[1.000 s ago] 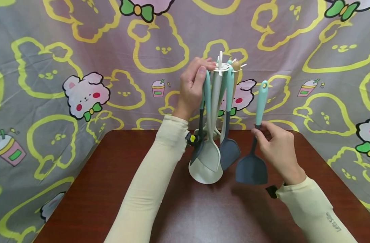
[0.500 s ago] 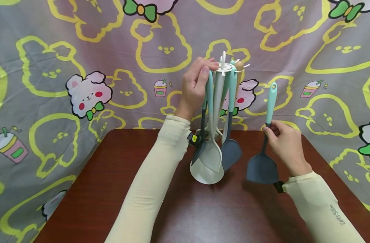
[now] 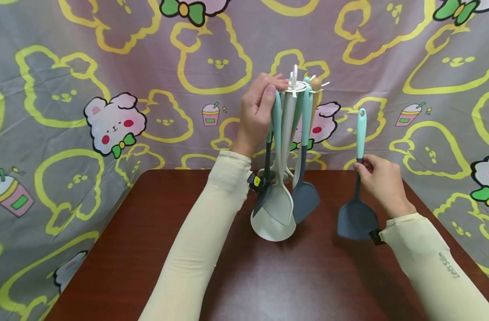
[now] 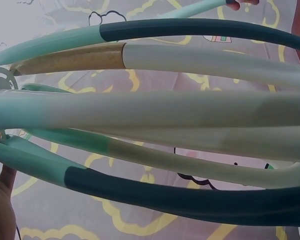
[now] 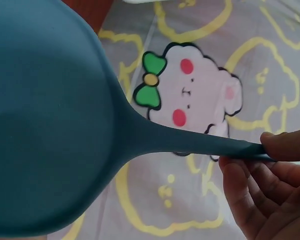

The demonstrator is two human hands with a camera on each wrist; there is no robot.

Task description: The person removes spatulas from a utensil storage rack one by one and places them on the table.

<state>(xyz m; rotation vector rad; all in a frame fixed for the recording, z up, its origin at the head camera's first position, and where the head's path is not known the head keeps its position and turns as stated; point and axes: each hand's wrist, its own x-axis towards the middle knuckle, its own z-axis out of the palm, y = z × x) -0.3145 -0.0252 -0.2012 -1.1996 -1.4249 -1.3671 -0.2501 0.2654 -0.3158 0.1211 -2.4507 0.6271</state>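
My right hand point(image 3: 381, 180) pinches a spatula point(image 3: 358, 220) by its dark neck, just below the mint handle. The spatula hangs upright, blade down, over the right side of the table. In the right wrist view its broad blue-grey blade point(image 5: 45, 125) fills the left, with thumb and fingers at the neck. My left hand point(image 3: 256, 109) rests at the top of a white utensil rack point(image 3: 273, 229), fingers laid straight over its top. The thumb lies beside the mint handle of a hanging utensil. Several utensils hang there, including a pale turner point(image 3: 279, 205) and a dark-headed turner point(image 3: 306, 203).
The rack stands toward the back of a dark reddish-brown table point(image 3: 156, 232). Behind it hangs a grey cloth point(image 3: 212, 147) printed with yellow outlines and white bunnies. In the left wrist view a wooden handle point(image 4: 72, 59) shows among the hanging utensils.
My right hand has carried the spatula to the right, farther from the rack. The left hand stays at the rack's top.
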